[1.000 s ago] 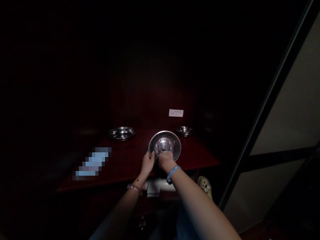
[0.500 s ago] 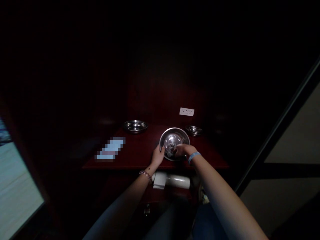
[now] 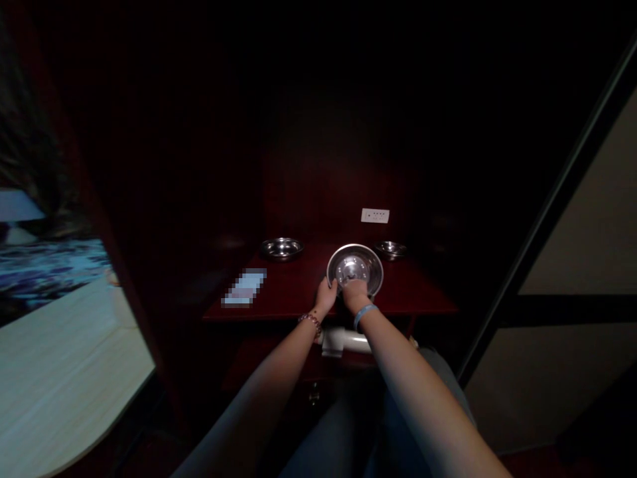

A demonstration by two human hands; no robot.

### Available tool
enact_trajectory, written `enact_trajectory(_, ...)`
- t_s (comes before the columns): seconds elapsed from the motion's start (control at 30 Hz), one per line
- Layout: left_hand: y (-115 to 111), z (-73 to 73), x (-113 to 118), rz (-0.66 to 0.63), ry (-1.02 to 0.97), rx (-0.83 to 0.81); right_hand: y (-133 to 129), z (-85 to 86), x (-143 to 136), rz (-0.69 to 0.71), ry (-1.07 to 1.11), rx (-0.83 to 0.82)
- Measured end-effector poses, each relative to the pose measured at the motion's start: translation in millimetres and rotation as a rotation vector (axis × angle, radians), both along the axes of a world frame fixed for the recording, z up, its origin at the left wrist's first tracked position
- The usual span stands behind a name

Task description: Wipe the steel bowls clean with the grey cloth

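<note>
A shiny metal bowl is tilted toward me above the front of the dark red desk. My left hand grips its rim at the lower left, with the thumb on the inner side. Inside the bowl, my right hand presses low against the wall with its fingers curled. Whatever those fingers hold is hidden by the back of the hand. Two more metal bowls stand farther back: a wide shallow one on the left and a smaller one on the right.
A blurred-out pale blue rectangle lies on the desk's left. A white socket plate is on the back wall. Below the desktop lies a white roll, above a drawer knob. A pale tabletop stands at far left.
The view has shifted leftward, showing more of the pale tabletop. My right hand has moved left within the bowl, closer to my left hand; the greyish clump seen by its fingers is now hidden.
</note>
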State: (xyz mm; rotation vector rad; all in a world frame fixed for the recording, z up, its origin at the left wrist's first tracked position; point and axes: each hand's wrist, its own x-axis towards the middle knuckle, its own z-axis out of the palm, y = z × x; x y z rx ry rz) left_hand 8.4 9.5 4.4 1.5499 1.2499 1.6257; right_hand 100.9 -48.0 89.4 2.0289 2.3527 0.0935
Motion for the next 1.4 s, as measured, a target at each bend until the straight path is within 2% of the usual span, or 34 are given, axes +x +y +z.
enact_trajectory(0.1, 1, 0.9, 0, -0.010, -0.025, 0.027, -11, -19.8, -15, -0.052, -0.017, 0.038)
enact_trajectory(0.17, 2, 0.8, 0, -0.010, -0.042, 0.016, -15, -27.0, -22, -0.072, -0.034, 0.055)
enact_trajectory(0.27, 3, 0.0, 0, 0.003, -0.046, 0.014, -11, -18.9, -16, -0.037, -0.034, 0.031)
enact_trajectory(0.4, 3, -1.4, -1, -0.002, -0.044, 0.009, -1, 13.0, 23, 0.047, -0.011, -0.013)
enact_trajectory(0.47, 3, -3.1, -1, -0.022, -0.055, 0.004, -2, 21.5, 49, 0.079, -0.002, -0.024)
enact_trajectory(0.53, 4, -5.4, 0, -0.054, -0.077, 0.012, -5, 17.9, 71, 0.134, 0.024, -0.036)
enact_trajectory(0.67, 6, -5.3, -1, -0.137, -0.138, 0.014, -12, -12.9, 92, 0.217, 0.303, 0.137)
enact_trajectory(0.73, 6, -0.4, -3, -0.177, -0.167, -0.005, -10, -24.2, 87, 0.202, 0.391, 0.170)
enact_trajectory(0.8, 6, 6.1, -8, -0.187, -0.184, -0.035, -5, -25.8, 75, 0.172, 0.421, 0.109)
enact_trajectory(0.93, 3, 11.9, -20, -0.132, -0.201, -0.096, 2, -10.0, 44, 0.238, 0.347, -0.067)
enact_trajectory(1.07, -3, 7.0, -25, -0.101, -0.207, -0.070, -3, -3.2, 29, 0.248, 0.221, -0.007)
enact_trajectory(1.13, -7, 5.6, -24, -0.112, -0.192, -0.044, -6, -8.6, 32, 0.261, 0.224, 0.053)
enact_trajectory(1.27, -14, 6.4, -22, -0.179, -0.174, 0.084, -2, -29.9, 48, 0.217, 0.448, 0.053)
enact_trajectory(1.4, -15, 5.2, -20, -0.271, -0.121, 0.072, 2, -48.1, 53, 0.212, 0.505, 0.133)
